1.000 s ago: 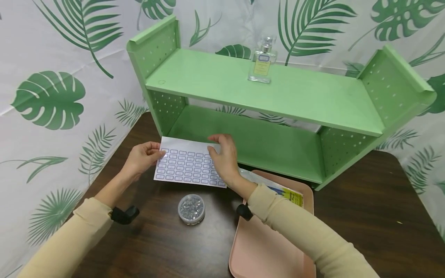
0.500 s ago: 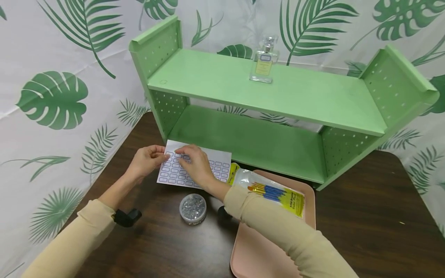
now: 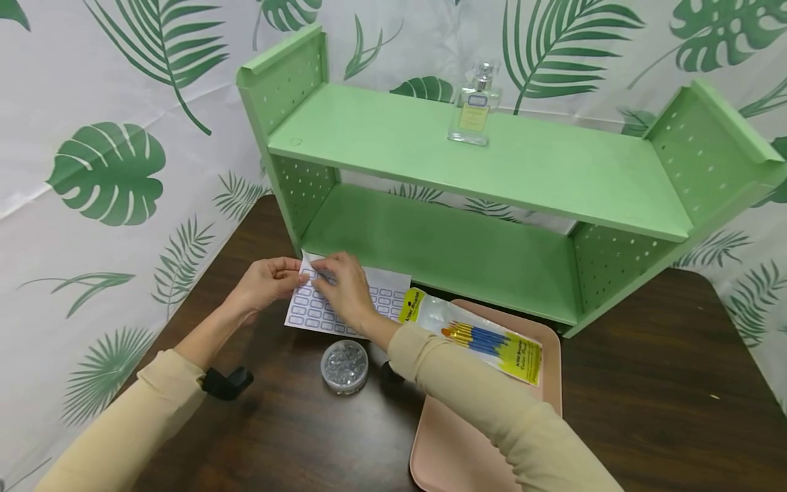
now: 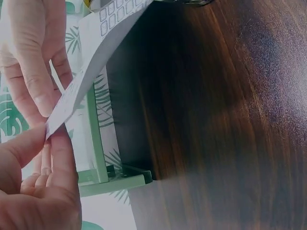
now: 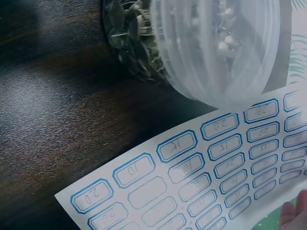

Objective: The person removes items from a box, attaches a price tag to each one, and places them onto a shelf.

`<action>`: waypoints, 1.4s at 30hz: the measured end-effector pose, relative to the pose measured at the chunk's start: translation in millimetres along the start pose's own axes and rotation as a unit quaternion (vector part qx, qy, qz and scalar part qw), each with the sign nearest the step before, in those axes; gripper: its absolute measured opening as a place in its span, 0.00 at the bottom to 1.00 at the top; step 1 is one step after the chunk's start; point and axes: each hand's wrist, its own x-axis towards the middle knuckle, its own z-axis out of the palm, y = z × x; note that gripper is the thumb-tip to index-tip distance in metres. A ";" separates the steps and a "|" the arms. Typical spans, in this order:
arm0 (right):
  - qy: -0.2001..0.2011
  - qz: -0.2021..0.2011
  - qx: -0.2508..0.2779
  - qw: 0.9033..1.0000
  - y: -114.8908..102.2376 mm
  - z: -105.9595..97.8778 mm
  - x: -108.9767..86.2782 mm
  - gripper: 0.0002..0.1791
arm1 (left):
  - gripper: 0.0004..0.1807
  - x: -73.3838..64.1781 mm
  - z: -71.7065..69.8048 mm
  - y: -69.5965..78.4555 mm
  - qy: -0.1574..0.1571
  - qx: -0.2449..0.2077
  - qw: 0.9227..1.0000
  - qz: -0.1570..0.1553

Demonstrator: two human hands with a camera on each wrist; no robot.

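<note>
R hand [image 3: 347, 290] now at upper-left corner of the sticker sheet [image 3: 301, 309]; 1 s ago it was over the right end, so both hands now meet at one corner, prob. for close work there. L hand [image 3: 264, 283] has a narrow grip, pinching the left edge; R grip looks narrow, can't tell if holding. Sheet's just in front of the green shelf [image 3: 393, 137]. Containers: round tub [image 3: 344, 367] w/ silvery bits; pink tray [image 3: 455, 445] w/ brush pack [image 3: 519, 359] partly on it; perfume bottle [image 3: 470, 116] up top, fill unclear.
</note>
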 end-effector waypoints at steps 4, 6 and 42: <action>0.008 -0.001 0.001 1.000 3.5 -0.1 0.8 0.14 | 0.21 1.5 1.5 0.2 -0.016 0.000 1.000 -0.001; 0.011 0.001 0.003 1.000 4.3 -0.2 1.6 0.13 | 0.21 2.1 2.5 0.4 -0.019 -0.003 1.000 -0.002; 0.032 0.100 0.081 0.991 4.9 -3.5 -0.8 0.06 | 0.21 1.4 17.4 -3.2 -0.018 -0.018 1.000 0.014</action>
